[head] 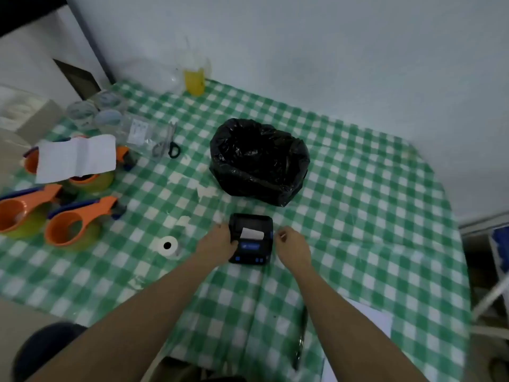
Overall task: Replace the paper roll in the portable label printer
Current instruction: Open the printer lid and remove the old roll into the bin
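The black label printer [251,253] lies flat on the green checked tablecloth, with a white paper tab [252,233] sticking out of its top. My left hand [216,240] grips the printer's left side, thumb over its edge. Just off the printer's right side sits my right hand [292,245], fingers curled, apparently not touching it. A white paper roll [168,246] lies on its side on the cloth, left of my left hand.
A black bin bag [259,161] stands open behind the printer. Orange tape dispensers [74,224] and a white sheet [75,158] crowd the left. Scissors [168,146], small cups [93,111] and a yellow drink cup [195,78] sit further back. White paper [369,321] lies near the front edge.
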`<state>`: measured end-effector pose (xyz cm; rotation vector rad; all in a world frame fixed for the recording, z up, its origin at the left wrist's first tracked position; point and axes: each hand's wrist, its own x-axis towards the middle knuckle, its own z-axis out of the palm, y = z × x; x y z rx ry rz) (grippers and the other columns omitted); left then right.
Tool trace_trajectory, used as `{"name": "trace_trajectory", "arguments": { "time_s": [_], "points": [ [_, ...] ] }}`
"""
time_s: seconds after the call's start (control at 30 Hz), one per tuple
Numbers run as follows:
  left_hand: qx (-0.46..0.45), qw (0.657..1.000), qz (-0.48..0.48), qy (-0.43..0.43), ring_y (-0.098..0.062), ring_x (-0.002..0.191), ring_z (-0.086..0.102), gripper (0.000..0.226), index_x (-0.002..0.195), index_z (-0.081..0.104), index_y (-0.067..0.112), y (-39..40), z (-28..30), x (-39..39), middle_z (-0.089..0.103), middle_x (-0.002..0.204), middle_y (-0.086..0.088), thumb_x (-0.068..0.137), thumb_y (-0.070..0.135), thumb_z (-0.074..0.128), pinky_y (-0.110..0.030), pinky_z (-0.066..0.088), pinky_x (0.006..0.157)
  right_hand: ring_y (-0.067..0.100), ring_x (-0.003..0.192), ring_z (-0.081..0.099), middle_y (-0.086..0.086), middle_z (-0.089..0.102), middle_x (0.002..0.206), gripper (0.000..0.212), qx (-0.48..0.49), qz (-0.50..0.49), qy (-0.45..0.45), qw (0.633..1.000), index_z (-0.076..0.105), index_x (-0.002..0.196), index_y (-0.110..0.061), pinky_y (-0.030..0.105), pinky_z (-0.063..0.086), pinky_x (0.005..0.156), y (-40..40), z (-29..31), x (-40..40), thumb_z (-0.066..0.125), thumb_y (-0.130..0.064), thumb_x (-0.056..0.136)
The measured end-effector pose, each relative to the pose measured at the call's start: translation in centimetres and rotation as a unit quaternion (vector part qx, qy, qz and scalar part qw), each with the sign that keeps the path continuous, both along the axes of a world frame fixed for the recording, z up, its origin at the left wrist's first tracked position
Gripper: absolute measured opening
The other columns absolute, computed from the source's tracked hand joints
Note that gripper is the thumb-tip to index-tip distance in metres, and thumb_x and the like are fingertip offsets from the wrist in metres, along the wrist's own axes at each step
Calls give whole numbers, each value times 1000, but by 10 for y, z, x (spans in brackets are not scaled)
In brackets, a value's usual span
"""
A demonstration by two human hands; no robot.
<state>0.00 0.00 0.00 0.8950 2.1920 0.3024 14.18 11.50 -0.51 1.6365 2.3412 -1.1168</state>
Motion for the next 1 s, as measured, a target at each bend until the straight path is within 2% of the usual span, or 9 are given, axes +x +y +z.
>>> {"name": "trace_trajectory", "arguments": {
  "time_s": [0.17, 0.3, 0.43, 0.53, 0.6, 0.67, 0.77, 0.87, 1.0],
  "points": [
    [4, 999, 35, -32, -34, 108, 57, 39, 122, 48, 2, -2, -6, 0, 55, 121, -20, 91, 25, 52, -42, 47, 88, 28, 75, 60, 13, 63, 77, 22, -73, 11, -15, 997, 63, 78, -1, 34, 49, 67, 17, 0, -10, 55, -20, 86],
    [42, 993, 79, -72, -32, 106, 61, 37, 121, 54, 4, -3, -7, -1, 64, 120, -17, 88, 20, 59, -37, 48, 86, 33, 77, 72, 25, 73, 78, 21, -143, 40, -71, 986, 64, 65, 6, 43, 60, 77, 39, 6, -22, 64, -12, 76],
    [61, 986, 125, -92, -30, 106, 63, 40, 121, 55, 4, -5, -9, 1, 66, 119, -16, 85, 19, 64, -28, 44, 76, 11, 32, 59, 6, 58, 31, 28, -207, -7, -95, 974, 55, 52, -2, 19, 53, 40, 54, 14, -35, 71, -4, 74],
    [66, 984, 130, -101, -29, 104, 64, 39, 119, 57, 4, -6, -11, -1, 67, 118, -16, 84, 19, 66, -29, 45, 77, 16, 36, 62, 16, 61, 46, 27, -261, -77, -56, 961, 52, 56, -1, 29, 59, 48, 58, 15, -36, 70, 8, 74],
    [63, 983, 134, -107, -29, 104, 63, 39, 117, 58, 4, -6, -12, -3, 66, 118, -14, 82, 21, 67, -31, 47, 81, 14, 34, 62, 19, 61, 58, 21, -276, -84, -53, 956, 54, 62, 2, 26, 57, 41, 56, 14, -34, 69, 8, 75],
    [58, 984, 134, -105, -29, 103, 63, 41, 116, 58, 6, -6, -12, -6, 66, 117, -14, 81, 23, 69, -36, 51, 87, 17, 40, 64, 19, 62, 60, 21, -266, -86, -57, 958, 55, 61, 2, 28, 60, 47, 56, 10, -34, 70, 7, 75],
    [55, 985, 132, -98, -28, 100, 64, 43, 115, 60, 9, -8, -14, -8, 68, 115, -12, 78, 28, 71, -43, 52, 90, 20, 50, 65, 18, 62, 59, 26, -253, -84, -61, 962, 53, 54, -1, 35, 61, 64, 56, 6, -36, 70, 7, 74],
    [50, 985, 136, -99, -26, 101, 64, 44, 114, 61, 12, -9, -15, -11, 68, 115, -9, 76, 30, 72, -45, 52, 90, 17, 38, 63, 19, 62, 54, 25, -266, -85, -62, 958, 52, 57, 1, 31, 59, 49, 57, 6, -37, 69, 9, 74],
    [42, 986, 126, -99, -26, 102, 63, 46, 115, 60, 12, -8, -13, -12, 66, 117, -9, 76, 33, 72, -45, 52, 90, 16, 37, 63, 11, 61, 36, 22, -276, -59, -84, 956, 55, 61, 2, 30, 58, 52, 59, 10, -41, 70, 7, 76]
  ]
}}
